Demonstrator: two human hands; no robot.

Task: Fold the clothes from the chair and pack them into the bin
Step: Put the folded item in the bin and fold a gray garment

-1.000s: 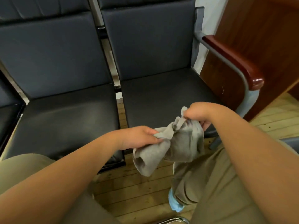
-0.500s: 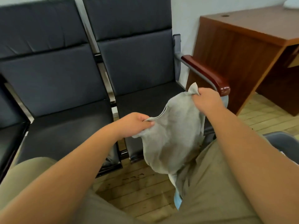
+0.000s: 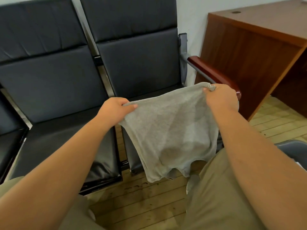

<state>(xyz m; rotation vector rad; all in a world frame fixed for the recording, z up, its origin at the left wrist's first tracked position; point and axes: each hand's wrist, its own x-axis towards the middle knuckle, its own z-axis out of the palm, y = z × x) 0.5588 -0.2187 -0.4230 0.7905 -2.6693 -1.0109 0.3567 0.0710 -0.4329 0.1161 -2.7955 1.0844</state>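
The left hand and right hand each pinch a top corner of the grey garment, held spread at 12 o'clock, probably ready for its first fold.

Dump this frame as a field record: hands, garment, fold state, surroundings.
left hand: grips the top-left edge of the grey garment
right hand: grips its top-right corner
garment state: spread between the hands, hanging in front of the lap, not yet folded
behind: dark padded chairs
right side: wooden armrest, wooden desk
bin: grey rim at the right edge; cannot tell if it is the bin
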